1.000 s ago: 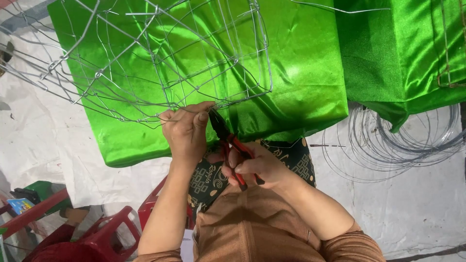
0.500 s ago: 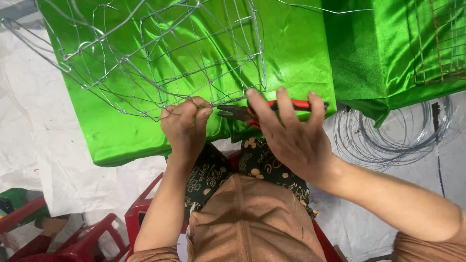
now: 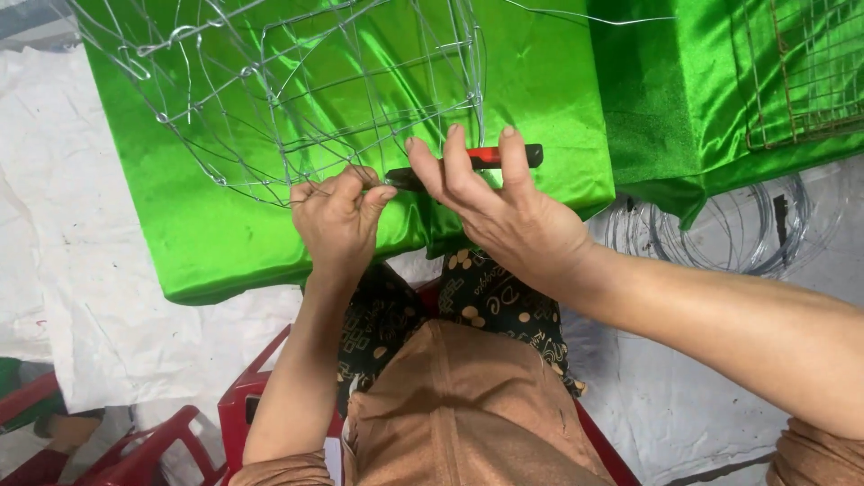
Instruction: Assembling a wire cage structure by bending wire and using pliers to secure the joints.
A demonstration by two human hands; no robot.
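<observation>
A silver wire-mesh frame (image 3: 297, 99) lies on a table draped in shiny green cloth (image 3: 216, 243). My left hand (image 3: 337, 220) pinches the frame's near edge wire between thumb and fingers. My right hand (image 3: 504, 211) holds red-and-black pliers (image 3: 477, 160) flat, jaws pointing left toward the spot where the left hand grips. The plier tips meet the wire right beside my left fingertips.
A second green-draped surface (image 3: 657, 126) at the right carries a rusty wire grid (image 3: 810, 81). Coils of loose wire (image 3: 720, 234) lie on the white sheet (image 3: 72, 297) below it. Red plastic chairs (image 3: 135, 459) stand at the lower left. I sit on a red stool (image 3: 238, 405).
My right hand swung the pliers from pointing up under the frame to lying level across the table edge, and the hand rose and moved right. The left hand kept its hold on the wire.
</observation>
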